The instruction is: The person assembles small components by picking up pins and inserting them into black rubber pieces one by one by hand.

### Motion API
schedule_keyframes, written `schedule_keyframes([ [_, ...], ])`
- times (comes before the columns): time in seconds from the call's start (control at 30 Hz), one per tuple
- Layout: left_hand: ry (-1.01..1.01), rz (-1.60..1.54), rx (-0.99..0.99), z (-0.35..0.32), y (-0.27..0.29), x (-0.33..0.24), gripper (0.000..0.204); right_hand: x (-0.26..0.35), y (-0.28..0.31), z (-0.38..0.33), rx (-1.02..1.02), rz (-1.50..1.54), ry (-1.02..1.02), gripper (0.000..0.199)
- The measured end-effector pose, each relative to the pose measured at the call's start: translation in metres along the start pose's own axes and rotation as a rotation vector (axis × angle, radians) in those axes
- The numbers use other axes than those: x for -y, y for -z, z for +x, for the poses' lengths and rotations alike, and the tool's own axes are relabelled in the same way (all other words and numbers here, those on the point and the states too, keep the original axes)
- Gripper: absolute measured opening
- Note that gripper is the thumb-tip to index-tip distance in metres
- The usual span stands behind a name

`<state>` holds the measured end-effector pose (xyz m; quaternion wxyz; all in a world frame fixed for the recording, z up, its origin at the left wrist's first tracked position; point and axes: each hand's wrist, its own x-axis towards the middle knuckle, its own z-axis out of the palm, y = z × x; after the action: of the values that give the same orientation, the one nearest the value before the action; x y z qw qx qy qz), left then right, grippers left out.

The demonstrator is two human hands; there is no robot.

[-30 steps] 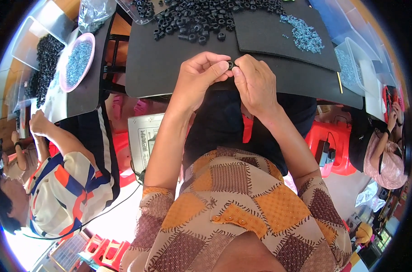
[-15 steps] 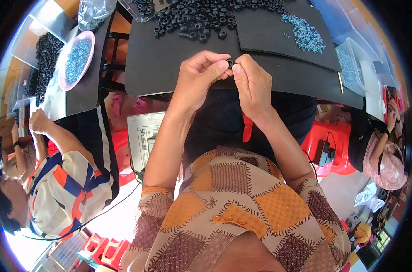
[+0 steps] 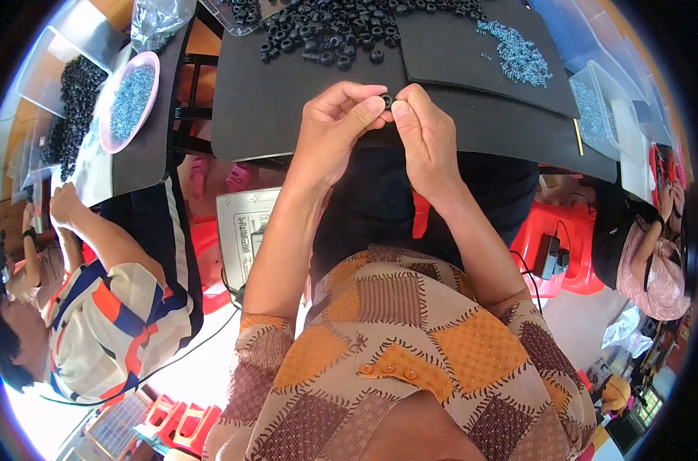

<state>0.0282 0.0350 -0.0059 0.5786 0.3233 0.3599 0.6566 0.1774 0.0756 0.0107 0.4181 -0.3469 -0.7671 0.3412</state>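
Note:
Both my hands meet above the near part of the black table. Between the thumb and fingers of my left hand [image 3: 341, 127] is a small black ring-shaped part [image 3: 387, 101], its hole partly showing. My right hand [image 3: 427, 134] is pinched closed, its thumb and forefinger tips right beside the ring; whatever they hold is too small or hidden. A loose heap of similar black parts [image 3: 330, 31] lies beyond my hands. To the right of it, tiny light-blue pieces [image 3: 522, 58] are spread over a dark mat [image 3: 449, 65].
A clear tub [image 3: 593, 100] of blue pieces and a thin stick [image 3: 578, 138] are at the table's right edge. On the left table, a pink-rimmed dish [image 3: 151, 107] of blue pieces stands by a pile of black parts [image 3: 80, 92]. A co-worker [image 3: 111, 323] sits left.
My hands have shifted very slightly left and up, and the ring has turned so its hole shows more. The grip stays the same.

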Motion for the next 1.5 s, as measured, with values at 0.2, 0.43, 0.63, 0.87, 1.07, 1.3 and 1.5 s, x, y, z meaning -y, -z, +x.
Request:
schedule_keyframes([
  [0.2,-0.079,0.171,-0.045,-0.002,-0.005,0.001,0.02,-0.008,0.017,0.006,0.2,0.308,-0.232,0.031],
  [0.43,-0.108,0.217,-0.087,-0.004,-0.011,0.002,0.02,-0.007,0.025,0.01,0.24,0.373,-0.284,0.04],
  [0.63,-0.291,0.367,-0.023,-0.006,-0.016,0.002,0.023,-0.005,0.029,0.01,0.288,0.469,-0.36,0.039],
  [0.87,-0.29,0.462,-0.082,-0.008,-0.023,0.004,0.019,0.0,0.02,0.005,0.179,0.529,-0.325,0.039],
  [1.07,-0.405,0.687,-0.13,-0.009,-0.03,0.0,0.018,-0.001,0.014,0.002,0.07,0.443,-0.313,0.04],
  [1.3,-0.546,0.873,-0.129,-0.009,-0.03,-0.001,0.013,-0.003,0.012,0.002,0.067,0.435,-0.314,0.037],
  [1.5,-0.515,0.961,-0.141,-0.012,-0.033,-0.002,0.014,-0.003,0.012,0.002,0.05,0.41,-0.303,0.037],
])
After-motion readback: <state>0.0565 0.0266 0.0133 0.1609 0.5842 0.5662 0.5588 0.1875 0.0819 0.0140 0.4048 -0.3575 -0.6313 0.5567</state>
